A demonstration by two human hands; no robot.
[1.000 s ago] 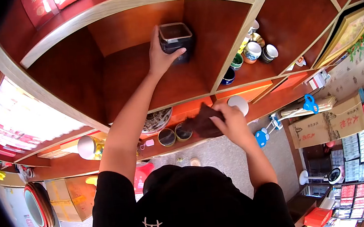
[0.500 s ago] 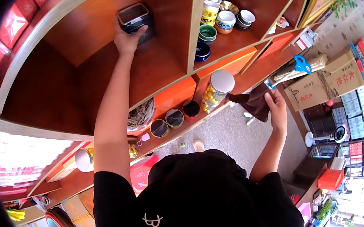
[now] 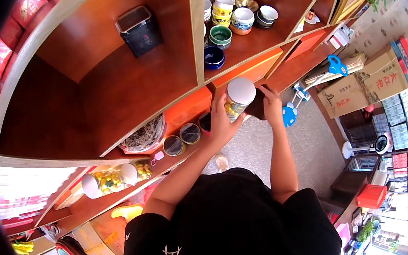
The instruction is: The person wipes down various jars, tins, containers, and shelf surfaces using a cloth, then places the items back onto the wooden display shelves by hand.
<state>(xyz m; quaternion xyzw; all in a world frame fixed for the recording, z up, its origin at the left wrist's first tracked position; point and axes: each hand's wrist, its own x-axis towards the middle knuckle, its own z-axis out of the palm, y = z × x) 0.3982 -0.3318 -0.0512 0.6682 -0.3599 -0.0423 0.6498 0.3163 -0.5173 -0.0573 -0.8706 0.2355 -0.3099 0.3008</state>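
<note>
My left hand (image 3: 224,121) is closed round the side of a clear jar (image 3: 234,109) with a silver lid and yellow pieces inside. Whether the jar rests on the lower ledge or is lifted cannot be told. In my right hand (image 3: 272,106), just right of the jar, is a dark brown cloth (image 3: 257,106), bunched and partly hidden by the jar and fingers. A black square canister (image 3: 141,37) stands alone in the upper left compartment, with no hand on it.
Stacked cups and bowls (image 3: 232,20) fill the compartment right of the divider (image 3: 199,38). Round dark-topped tins (image 3: 181,140) and a bag of dried leaves (image 3: 144,136) line the lower ledge. A cardboard box (image 3: 364,88) and a blue-handled tool (image 3: 336,65) stand at right.
My left hand has let go of the black canister and come down to the jar. My right hand has brought the brown cloth left, beside the jar. The view has shifted slightly.
</note>
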